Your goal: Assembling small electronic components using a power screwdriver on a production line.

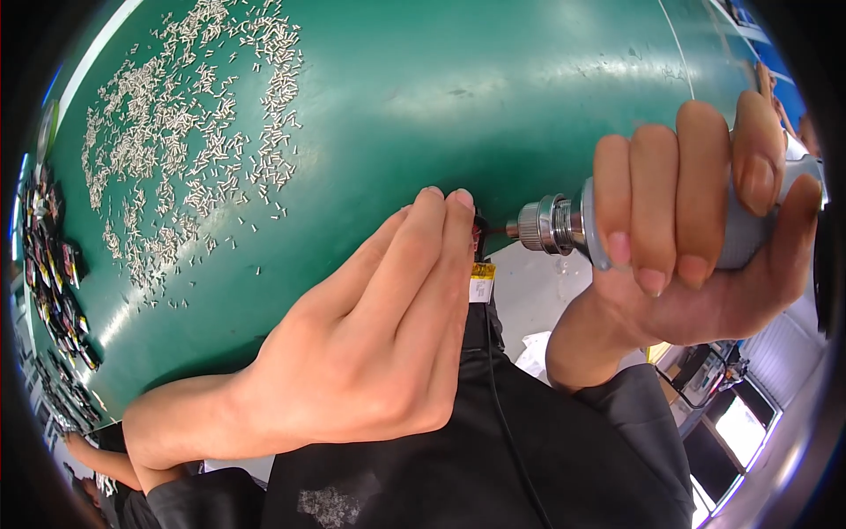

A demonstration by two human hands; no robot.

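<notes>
My left hand point(370, 326) is closed around a small dark device point(479, 236), mostly hidden behind the fingers near the table edge. Below the fingertips hangs a small silver battery pack point(480, 288) with yellow tape at its top, apparently joined to the device. My right hand point(679, 229) is wrapped around a grey electric screwdriver point(551, 224) with a ribbed metal collar. The screwdriver lies level, its bit pointing left at the device. Whether the tip touches it, I cannot tell.
Many small silver screws point(167, 141) lie scattered across the green table point(423, 115). Dark assemblies with wires point(57, 273) are heaped along the left edge. A black cable point(502, 397) runs down over my dark clothing. Another person's arm point(106, 463) shows at lower left.
</notes>
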